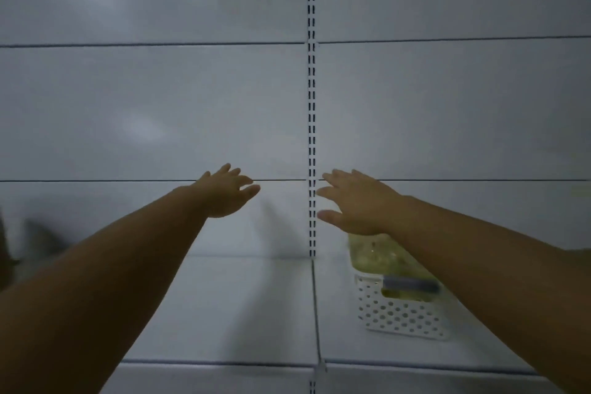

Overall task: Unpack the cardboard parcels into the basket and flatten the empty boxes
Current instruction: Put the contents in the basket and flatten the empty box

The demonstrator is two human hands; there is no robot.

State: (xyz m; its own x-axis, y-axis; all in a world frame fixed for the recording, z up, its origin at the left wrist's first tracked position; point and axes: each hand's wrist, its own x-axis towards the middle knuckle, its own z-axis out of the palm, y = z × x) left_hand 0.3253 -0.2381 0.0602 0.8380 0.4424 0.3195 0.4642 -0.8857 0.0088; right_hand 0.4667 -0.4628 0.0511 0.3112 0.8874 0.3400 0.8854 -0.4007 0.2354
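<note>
Two bare hands reach out, my left hand (225,190) and right hand (358,203), fingers spread apart, holding nothing. My right arm covers part of the white plastic basket with holes (399,313).

A white metal shelf (240,304), split by a centre seam, carries a white perforated basket (399,317) at four o'clock, standing right of the seam and holding yellow-green packets (377,256).
</note>
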